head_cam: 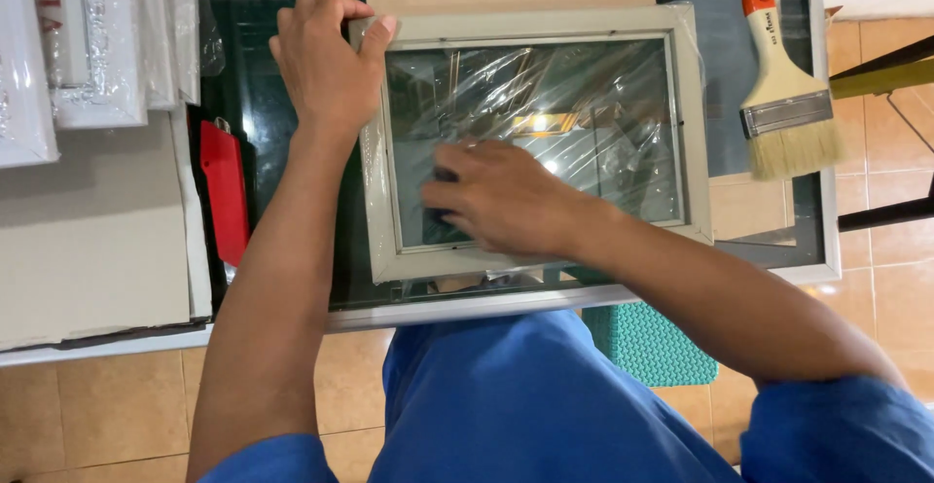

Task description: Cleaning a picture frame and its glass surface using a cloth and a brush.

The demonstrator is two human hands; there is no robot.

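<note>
Gripping one picture frame (530, 143) — two hands, one paintbrush (784, 84)

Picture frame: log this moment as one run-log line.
left hand: grips picture frame corner | right hand: pressing dark object on glass | paintbrush: idle

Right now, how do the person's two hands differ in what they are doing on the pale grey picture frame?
The left hand grips the pale grey picture frame at its far-left corner; the right hand lies on the glass pane, over something dark. The left curls around the moulding; the right is flatter. Both touch the same frame.
</note>
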